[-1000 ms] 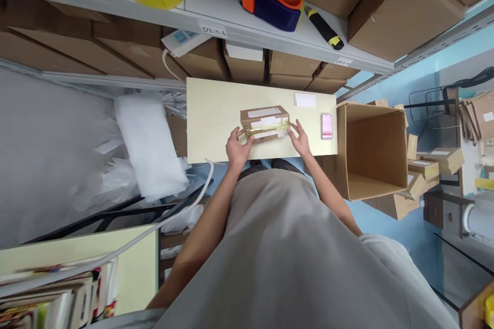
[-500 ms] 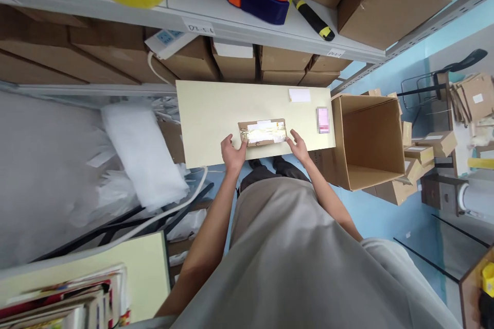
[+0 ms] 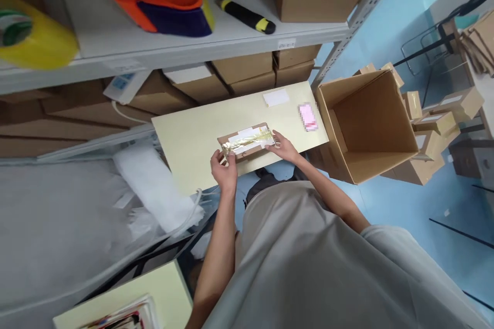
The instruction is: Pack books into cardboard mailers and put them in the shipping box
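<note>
A small, flat cardboard box (image 3: pixel 247 141) with a white label and shiny clear tape across its top is at the cream-coloured table (image 3: pixel 189 136). My left hand (image 3: pixel 225 170) grips its left end, thumb on the near side and fingers curled round the end. At the right end, my right hand (image 3: pixel 284 148) holds the box between thumb and fingers. Whether the box rests on the tabletop or is slightly lifted, I cannot tell. Beyond it lie a white slip of paper (image 3: pixel 276 97) and a pink, blurred-out card-like item (image 3: pixel 307 116).
An open, large carton (image 3: pixel 370 128) stands against the table's right end. On the shelf (image 3: pixel 104 25) above are yellow tape (image 3: pixel 42 35), an orange and blue tape dispenser (image 3: pixel 170 12) and a utility knife (image 3: pixel 247 16). White wrapping material (image 3: pixel 148 179) lies to the left.
My view has turned and shifted, so the table appears tilted. My hands have closed more around the box's two ends, the right fingers now wrapping its right end.
</note>
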Demonstrator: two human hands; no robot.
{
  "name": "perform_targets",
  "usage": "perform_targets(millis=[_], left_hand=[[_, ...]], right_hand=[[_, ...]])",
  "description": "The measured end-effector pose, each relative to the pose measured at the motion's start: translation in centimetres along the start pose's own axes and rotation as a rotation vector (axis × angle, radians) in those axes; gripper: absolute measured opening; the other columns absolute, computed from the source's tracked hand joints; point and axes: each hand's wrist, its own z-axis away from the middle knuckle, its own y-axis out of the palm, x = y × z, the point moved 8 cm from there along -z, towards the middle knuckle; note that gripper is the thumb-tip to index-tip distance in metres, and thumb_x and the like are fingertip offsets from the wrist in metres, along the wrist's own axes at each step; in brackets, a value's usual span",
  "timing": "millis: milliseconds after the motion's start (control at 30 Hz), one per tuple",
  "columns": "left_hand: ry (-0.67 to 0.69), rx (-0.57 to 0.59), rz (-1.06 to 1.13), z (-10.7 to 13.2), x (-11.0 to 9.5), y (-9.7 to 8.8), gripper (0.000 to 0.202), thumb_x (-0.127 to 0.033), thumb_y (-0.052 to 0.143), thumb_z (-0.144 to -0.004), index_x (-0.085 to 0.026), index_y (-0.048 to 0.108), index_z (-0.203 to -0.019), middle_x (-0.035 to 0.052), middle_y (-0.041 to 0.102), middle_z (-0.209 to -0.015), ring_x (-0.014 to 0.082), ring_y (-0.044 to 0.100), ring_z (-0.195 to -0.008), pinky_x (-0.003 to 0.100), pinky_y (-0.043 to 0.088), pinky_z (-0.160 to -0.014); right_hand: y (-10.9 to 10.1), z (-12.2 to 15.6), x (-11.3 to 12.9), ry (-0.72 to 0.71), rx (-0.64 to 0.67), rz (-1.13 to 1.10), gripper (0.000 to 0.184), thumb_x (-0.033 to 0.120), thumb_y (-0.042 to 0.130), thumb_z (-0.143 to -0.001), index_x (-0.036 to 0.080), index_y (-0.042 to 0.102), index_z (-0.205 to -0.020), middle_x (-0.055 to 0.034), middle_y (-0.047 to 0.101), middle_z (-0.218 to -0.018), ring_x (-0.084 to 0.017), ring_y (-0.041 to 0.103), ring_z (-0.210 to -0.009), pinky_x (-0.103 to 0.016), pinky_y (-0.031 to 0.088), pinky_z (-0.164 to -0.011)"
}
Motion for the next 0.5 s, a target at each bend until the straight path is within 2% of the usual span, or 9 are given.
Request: perform_targets(millis=[100, 200, 367, 500], left_hand=[[0.218, -0.078, -0.065, 2.1, -6.2, 1.5, 0.053, -0.049, 0.062, -0.105, -0.016, 0.062, -0.146, 0.0211, 0.067, -0.147, 0.0301, 0.071, -0.138, 0.042, 0.060, -0.119], [0.392, -0.093, -0.175, 4.7, -13.1, 5.2, 0.052, -0.051, 0.060, -0.108, -0.019, 0.063, -0.147, 0.0184, 0.068, -0.142, 0.0304, 0.069, -0.140, 0.043, 0.058, -0.122], [0.584, 0.045, -0.264, 10.3, -24.2, 15.0, 0.052, -0.050, 0.061, -0.109, -0.021, 0.062, -0.152, 0.0171, 0.066, -0.145, 0.0316, 0.065, -0.145, 0.046, 0.054, -0.127], [0.715, 0.261, -0.223, 15.6, -31.1, 24.0, 0.045, -0.047, 0.060, -0.111, -0.023, 0.064, -0.149, 0.0146, 0.067, -0.146, 0.0312, 0.063, -0.147, 0.047, 0.051, -0.129]], right_hand=[[-4.5, 1.1, -0.3, -0.039, -0.002, -0.062, 0.124, 0.061, 0.097, -0.080, 0.022, 0.036, -0.181, -0.0193, 0.066, -0.161, -0.036, 0.068, -0.146, -0.053, 0.058, -0.124], [-10.6, 2.5, -1.9, -0.005, -0.014, -0.179, 0.130, 0.055, 0.099, -0.077, 0.026, 0.029, -0.183, -0.0164, 0.068, -0.152, -0.031, 0.076, -0.126, -0.051, 0.065, -0.114], [-22.1, 5.3, -5.6, 0.050, -0.144, -0.364, 0.135, 0.053, 0.100, -0.078, 0.032, 0.022, -0.185, -0.0105, 0.069, -0.138, -0.027, 0.079, -0.109, -0.047, 0.069, -0.106], [-29.7, 8.2, -8.6, 0.033, -0.277, -0.465, 0.145, 0.056, 0.101, -0.076, 0.036, 0.009, -0.186, -0.0100, 0.069, -0.139, -0.029, 0.078, -0.115, -0.047, 0.068, -0.108]])
